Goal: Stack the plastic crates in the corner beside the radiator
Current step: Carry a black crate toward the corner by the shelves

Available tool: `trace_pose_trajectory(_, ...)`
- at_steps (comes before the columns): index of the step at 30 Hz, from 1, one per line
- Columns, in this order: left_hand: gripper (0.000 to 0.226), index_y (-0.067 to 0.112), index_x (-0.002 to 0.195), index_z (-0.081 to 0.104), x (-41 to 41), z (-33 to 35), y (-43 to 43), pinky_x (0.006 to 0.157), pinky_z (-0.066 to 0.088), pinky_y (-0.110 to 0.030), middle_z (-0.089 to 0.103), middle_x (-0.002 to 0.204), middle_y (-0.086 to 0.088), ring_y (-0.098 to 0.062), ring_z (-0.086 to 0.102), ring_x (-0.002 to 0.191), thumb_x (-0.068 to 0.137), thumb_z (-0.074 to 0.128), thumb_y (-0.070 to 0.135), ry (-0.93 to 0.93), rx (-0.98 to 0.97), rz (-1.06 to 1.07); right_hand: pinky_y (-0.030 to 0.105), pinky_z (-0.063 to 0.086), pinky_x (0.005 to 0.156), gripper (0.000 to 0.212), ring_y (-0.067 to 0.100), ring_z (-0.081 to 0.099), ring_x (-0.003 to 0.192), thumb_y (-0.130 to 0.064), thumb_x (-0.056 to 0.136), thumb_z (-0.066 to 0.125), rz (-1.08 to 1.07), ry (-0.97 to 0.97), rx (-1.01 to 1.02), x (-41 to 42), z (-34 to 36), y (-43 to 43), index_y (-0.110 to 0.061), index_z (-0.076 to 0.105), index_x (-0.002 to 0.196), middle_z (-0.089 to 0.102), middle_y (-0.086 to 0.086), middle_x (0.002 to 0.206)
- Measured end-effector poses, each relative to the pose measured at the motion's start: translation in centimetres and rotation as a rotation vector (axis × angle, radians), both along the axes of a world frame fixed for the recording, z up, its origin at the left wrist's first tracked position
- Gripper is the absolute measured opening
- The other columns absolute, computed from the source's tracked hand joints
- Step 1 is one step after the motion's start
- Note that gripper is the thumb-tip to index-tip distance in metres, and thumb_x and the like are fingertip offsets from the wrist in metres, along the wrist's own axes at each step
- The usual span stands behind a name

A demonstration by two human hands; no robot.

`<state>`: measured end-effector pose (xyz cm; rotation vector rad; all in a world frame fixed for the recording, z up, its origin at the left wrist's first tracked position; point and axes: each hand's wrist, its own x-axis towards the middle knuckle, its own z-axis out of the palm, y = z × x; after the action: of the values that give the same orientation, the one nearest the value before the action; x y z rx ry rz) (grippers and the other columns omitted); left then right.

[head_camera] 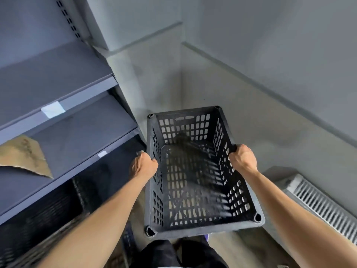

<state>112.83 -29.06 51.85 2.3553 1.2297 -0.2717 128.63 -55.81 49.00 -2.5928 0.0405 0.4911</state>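
Note:
I hold a black perforated plastic crate (pixel 193 171) in front of me, open side up and empty, its far end aimed at the corner of the grey walls. My left hand (pixel 144 166) grips the rim of its left long side. My right hand (pixel 243 157) grips the rim of the right long side. The white radiator (pixel 320 204) runs along the wall at the lower right, just right of the crate. Through the crate's holes the floor is blurred, and I cannot tell whether another crate sits below.
Dark metal shelving (pixel 58 117) stands along the left, with a torn piece of cardboard (pixel 25 157) on one shelf. Dark mesh crates (pixel 44 219) sit under the lowest shelf. My dark trousers (pixel 177 254) show below the crate.

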Motion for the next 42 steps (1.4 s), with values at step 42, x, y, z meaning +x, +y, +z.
trace_pose_trajectory(42,0.042,-0.001,0.113,0.059,12.5,-43.2,-1.8,0.085,0.051,-0.037,0.068,0.111,-0.020,-0.039,0.064,0.104,0.088,0.061,0.032,0.286,-0.243,0.226,0.043,0.046,0.101,0.058,0.038,0.048,0.119,-0.008,0.088,0.059,0.347,0.234,-0.254,18.5,-39.9,4.7,-0.009,0.039,0.143,0.048,0.021,0.131)
